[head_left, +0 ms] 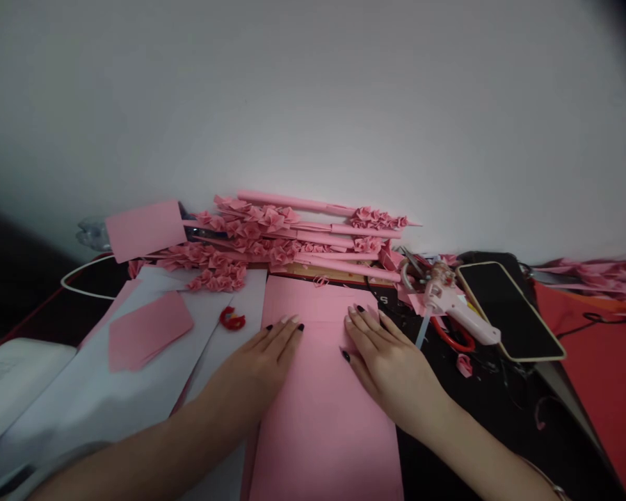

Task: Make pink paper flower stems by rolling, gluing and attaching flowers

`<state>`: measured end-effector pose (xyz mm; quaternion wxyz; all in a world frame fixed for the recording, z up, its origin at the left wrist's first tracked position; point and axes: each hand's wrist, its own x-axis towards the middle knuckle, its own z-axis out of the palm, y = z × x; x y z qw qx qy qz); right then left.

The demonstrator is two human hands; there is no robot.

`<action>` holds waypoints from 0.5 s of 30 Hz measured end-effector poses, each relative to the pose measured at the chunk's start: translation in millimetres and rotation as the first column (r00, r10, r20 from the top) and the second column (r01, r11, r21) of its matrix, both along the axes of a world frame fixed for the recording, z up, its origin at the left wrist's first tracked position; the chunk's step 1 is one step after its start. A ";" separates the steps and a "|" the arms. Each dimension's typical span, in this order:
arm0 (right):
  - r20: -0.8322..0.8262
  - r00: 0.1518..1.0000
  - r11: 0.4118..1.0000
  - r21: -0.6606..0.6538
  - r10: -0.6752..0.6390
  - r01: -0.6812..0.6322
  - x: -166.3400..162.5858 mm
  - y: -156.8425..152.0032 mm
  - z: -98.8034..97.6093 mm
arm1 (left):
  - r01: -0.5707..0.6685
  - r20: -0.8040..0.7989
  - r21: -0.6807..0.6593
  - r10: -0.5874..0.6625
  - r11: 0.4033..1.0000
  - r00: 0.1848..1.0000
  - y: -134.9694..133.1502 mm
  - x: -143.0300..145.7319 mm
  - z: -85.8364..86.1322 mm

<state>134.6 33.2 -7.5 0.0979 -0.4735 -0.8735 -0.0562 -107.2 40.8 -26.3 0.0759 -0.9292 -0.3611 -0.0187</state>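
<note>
A long pink paper sheet [326,410] lies in front of me, with a straight line, a fold or an edge, running across it near my fingertips. My left hand [271,351] rests flat at the sheet's left edge, fingers stretched out and close together. On the right side my right hand [383,355] presses flat on the same paper, its thumb apart from the other fingers. Neither hand grasps anything. Small pink paper scraps [320,280] lie at the sheet's far end.
Pink paper flower stems [302,236] are piled along the wall. To the right are a glue gun [462,313], red-handled scissors [451,337] and a phone [511,309]. Leftward, small pink cards [151,330] and a red curled object [232,319] sit on white paper [151,410].
</note>
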 end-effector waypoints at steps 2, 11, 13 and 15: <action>0.027 0.999 0.999 0.042 -0.033 0.032 2.4 -1.2 -1.5 | -0.035 -0.035 0.031 0.036 0.999 0.999 -3.5 0.1 2.4; -0.117 0.993 0.982 0.181 -0.030 0.051 10.1 11.4 -2.3 | -0.088 0.308 -0.024 0.091 0.996 0.947 6.4 3.8 21.1; -0.190 0.982 0.983 0.177 -0.003 0.037 9.0 15.3 -1.7 | -0.089 0.372 -0.049 0.101 0.995 0.923 11.9 3.3 21.0; -0.242 0.970 0.990 0.133 -0.016 0.050 7.1 18.2 -1.5 | -0.100 0.415 -0.057 0.115 0.993 0.902 17.4 1.8 18.4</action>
